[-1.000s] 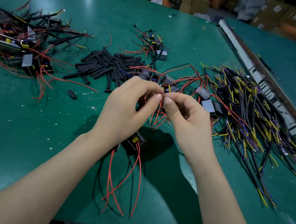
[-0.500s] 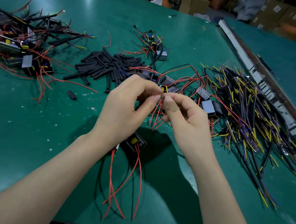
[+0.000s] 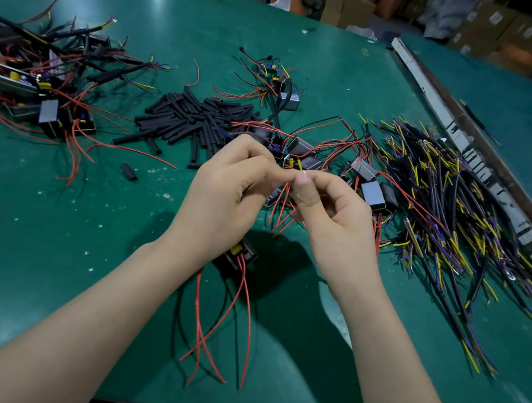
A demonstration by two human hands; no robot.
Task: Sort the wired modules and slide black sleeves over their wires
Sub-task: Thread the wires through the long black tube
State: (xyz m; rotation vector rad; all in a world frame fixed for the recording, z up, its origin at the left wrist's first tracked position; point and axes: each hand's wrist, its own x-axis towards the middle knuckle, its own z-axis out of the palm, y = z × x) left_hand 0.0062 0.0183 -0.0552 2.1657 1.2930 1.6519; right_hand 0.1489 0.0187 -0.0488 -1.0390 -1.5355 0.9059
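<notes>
Over the middle of the green table (image 3: 45,237), the left hand (image 3: 224,191) and the right hand (image 3: 334,222) meet fingertip to fingertip, both curled and pinching thin wire ends (image 3: 298,171) between thumb and forefinger; a short yellow tip shows just above the right thumb. Red strands hang down between the two hands. Below the left wrist a small black module (image 3: 241,255) hangs, its red and black leads (image 3: 222,326) trailing toward the near edge of the table; whether the left hand itself grips this module cannot be told, since the palm hides it. Just beyond the hands, toward the far side, lies a loose heap of black sleeves (image 3: 193,121), with one stray sleeve (image 3: 129,172) lying apart to the left. To the right of that heap sit several boxed modules (image 3: 373,193) tangled in red wire, and further right spreads a large pile of black, yellow and purple wires (image 3: 456,209). At the far left lies another cluster of modules (image 3: 33,87) with red leads and black tubing.
</notes>
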